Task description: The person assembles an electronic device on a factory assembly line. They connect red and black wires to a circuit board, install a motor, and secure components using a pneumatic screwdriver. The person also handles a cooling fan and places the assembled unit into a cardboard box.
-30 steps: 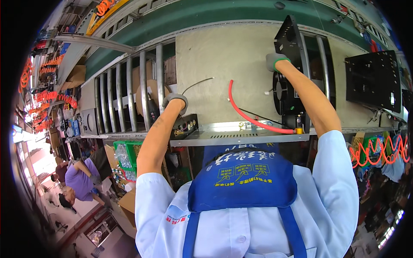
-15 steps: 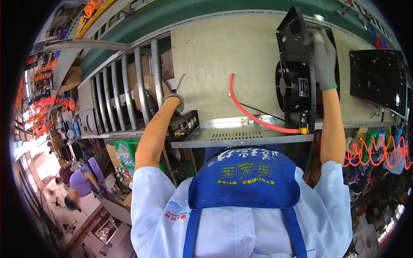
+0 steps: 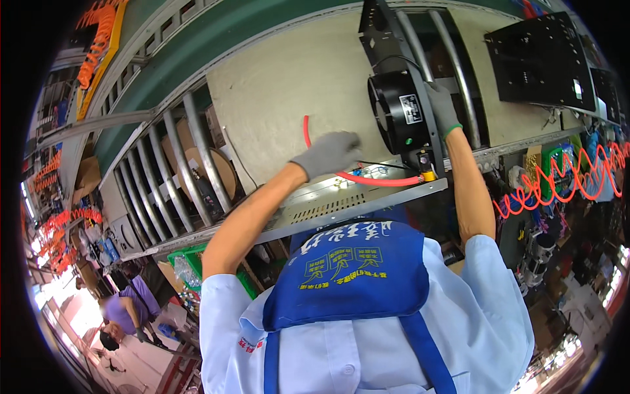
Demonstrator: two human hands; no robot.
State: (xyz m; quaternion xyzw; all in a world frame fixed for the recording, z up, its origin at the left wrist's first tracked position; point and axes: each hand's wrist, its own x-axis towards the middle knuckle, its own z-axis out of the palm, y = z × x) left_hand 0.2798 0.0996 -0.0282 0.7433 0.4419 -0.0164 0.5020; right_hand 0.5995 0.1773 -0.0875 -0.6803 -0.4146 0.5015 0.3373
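In front of me lies an open metal chassis, with a slotted base along its near side. At its right end stand a black panel and a black round fan. A red hose curves from a brass-coloured fitting beneath the fan. My left hand, in a grey glove, is over the hose and covers part of it; its fingers are bunched and blurred, so their grip is unclear. My right hand, gloved too, is against the outer side of the fan's frame, its fingertips partly hidden.
Metal rollers show right of the fan, and more rollers lie at the left. Another black panel rests at the far right. Red coiled air hoses hang on the right. A person in purple is at the lower left.
My left hand has moved right, from the chassis's left end to above the red hose. My right hand has come nearer, down alongside the fan. The whole view has shifted and tilted.
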